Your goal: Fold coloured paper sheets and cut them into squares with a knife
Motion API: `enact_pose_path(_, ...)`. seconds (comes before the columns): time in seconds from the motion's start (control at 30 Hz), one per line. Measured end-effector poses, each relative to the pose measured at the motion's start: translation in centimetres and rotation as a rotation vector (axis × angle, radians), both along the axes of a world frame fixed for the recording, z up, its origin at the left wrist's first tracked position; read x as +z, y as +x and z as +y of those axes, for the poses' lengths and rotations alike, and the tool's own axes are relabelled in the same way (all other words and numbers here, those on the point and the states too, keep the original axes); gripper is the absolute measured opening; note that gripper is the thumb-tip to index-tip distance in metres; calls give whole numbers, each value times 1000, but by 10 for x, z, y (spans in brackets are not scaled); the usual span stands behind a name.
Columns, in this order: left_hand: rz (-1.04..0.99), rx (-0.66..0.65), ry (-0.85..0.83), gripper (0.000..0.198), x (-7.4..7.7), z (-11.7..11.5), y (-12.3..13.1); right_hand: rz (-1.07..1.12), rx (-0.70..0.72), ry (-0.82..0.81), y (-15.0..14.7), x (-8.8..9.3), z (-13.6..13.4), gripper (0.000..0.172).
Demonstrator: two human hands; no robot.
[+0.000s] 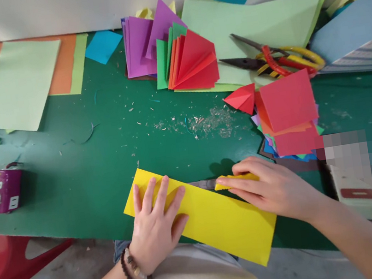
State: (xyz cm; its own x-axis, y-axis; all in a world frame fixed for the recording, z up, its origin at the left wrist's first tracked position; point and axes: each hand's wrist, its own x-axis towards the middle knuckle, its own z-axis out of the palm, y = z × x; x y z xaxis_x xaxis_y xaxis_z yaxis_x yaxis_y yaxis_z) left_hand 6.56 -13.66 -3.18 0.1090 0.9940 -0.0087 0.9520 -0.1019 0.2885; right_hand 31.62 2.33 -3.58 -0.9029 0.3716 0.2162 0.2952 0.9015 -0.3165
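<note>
A long strip of yellow paper (219,221), apparently folded, lies slanted along the near edge of the table, its right end jutting past the edge. My left hand (158,216) rests flat on its left part, fingers spread. In my right hand (262,181) is a utility knife (218,183) with a yellow handle, my fingers wrapped around it. Its grey blade points left along the paper's far edge, with the tip close to my left fingers. Whether the blade is inside the fold I cannot tell.
Stacks of coloured paper (193,61) line the back, with scissors and pliers (275,58) on green sheets (217,23). Red squares (288,101) top a pile at right. Scraps (215,123) litter the green table (106,170). A purple box (1,190) and red stool (1,260) are left.
</note>
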Motion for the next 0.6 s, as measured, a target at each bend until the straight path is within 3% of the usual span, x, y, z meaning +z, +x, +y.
enact_pose_path(0.2,0,0,5,50,-1,-1,1,1,-21,-4,4,1,2,28)
enact_pose_path(0.6,-2,15,26,56,-3,-1,1,-15,60,0,-25,4,9,23)
